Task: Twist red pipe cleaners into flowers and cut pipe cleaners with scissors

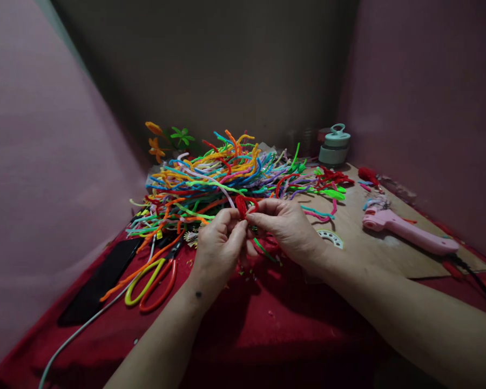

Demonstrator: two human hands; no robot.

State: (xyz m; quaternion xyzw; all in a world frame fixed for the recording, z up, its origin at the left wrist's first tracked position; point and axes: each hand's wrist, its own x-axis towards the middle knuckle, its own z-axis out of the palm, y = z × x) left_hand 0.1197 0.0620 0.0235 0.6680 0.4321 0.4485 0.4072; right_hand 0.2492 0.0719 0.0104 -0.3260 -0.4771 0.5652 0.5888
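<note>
My left hand (218, 246) and my right hand (285, 227) meet above the red cloth (243, 335), fingers pinched together on a red pipe cleaner (241, 206) bent into a small loop that sticks up between the fingertips. A short green piece (263, 250) lies just under my right hand. Right behind the hands spreads a big heap of many-coloured pipe cleaners (214, 181).
Scissors with orange and yellow-green handles (154, 278) lie left of my left hand, beside a black flat object (101, 281) and a white cable (76, 329). A pink glue gun (409, 232) rests on a cardboard sheet (389, 254) at right. Tape rolls (334, 147) and pipe-cleaner flowers (162, 141) stand behind.
</note>
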